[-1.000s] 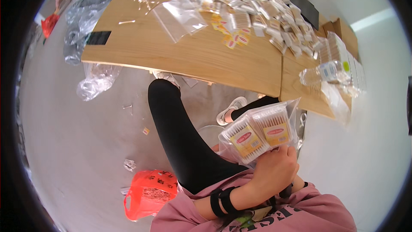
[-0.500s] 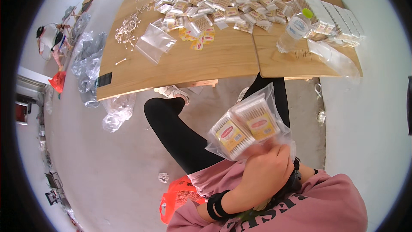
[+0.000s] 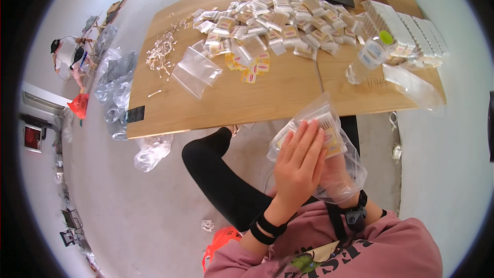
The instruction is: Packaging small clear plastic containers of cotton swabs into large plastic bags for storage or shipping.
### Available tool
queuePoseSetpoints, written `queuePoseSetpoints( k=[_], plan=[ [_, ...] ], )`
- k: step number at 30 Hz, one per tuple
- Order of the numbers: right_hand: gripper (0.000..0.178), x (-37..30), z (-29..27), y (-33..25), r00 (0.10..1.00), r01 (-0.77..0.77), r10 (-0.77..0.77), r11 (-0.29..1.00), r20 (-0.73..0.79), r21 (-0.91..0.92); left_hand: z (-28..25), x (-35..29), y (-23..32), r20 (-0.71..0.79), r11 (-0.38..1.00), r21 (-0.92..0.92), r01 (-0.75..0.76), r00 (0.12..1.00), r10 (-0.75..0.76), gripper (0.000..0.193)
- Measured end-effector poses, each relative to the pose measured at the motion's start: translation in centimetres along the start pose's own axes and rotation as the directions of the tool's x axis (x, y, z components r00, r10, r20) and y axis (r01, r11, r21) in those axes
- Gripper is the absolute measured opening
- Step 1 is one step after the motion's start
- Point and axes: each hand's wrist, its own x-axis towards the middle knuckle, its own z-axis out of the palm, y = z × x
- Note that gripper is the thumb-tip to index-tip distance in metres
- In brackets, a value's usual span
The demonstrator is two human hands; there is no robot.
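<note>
Over my lap is a clear plastic bag with packs of cotton swabs inside, their labels yellow and white. My left hand lies flat across the front of the bag, fingers stretched out side by side and covering much of one pack. Behind the plastic, my right hand holds the bag from underneath. Its fingers are hidden by the packs, and I cannot tell whether part of the hand is inside the bag.
The wooden table carries a heap of swab packs, loose cotton swabs, an empty zip bag, yellow labels and a plastic bottle. Stacked swab packs stand at right. Far left, another person holds a red bag.
My left hand has gone from a closed grip at the bag's lower end to lying flat over its front. The bag has shifted slightly up and right; the view has tilted a little.
</note>
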Motion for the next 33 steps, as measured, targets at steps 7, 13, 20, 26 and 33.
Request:
queuePoseSetpoints(
  k=[7, 13, 20, 26, 33],
  plan=[
    [0.034, 8.0, -0.8, -3.1, 0.945, -0.142, -0.084, 0.768, -0.318, -0.624, 4.4, 1.8, -6.6, -0.248, 0.912, -0.405, 0.07, 0.951, -0.183, 0.018],
    [0.034, 14.9, 0.2, -0.4, 0.953, -0.263, -0.193, -0.158, -0.232, -0.952, 8.8, -0.6, -10.3, 0.103, 0.058, -0.961, 0.271, 0.544, -0.833, 0.027],
    [0.028, 17.0, 1.1, 1.4, 0.901, -0.336, -0.082, -0.754, -0.426, -0.565, 7.7, -1.0, -9.4, 0.341, -0.268, -0.932, 0.245, 0.342, -0.876, 0.021],
    [0.038, 14.7, 0.4, 0.3, 0.966, 0.033, 0.159, -0.856, -0.203, -0.516, 8.7, -1.9, -9.8, 0.294, -0.18, -0.903, 0.39, 0.255, -0.921, 0.011],
    [0.032, 12.9, 1.5, 1.6, 0.939, -0.325, -0.139, -0.653, -0.314, -0.684, 8.9, -1.6, -9.6, 0.242, -0.181, -0.95, 0.255, 0.23, -0.943, 0.014]
  ],
)
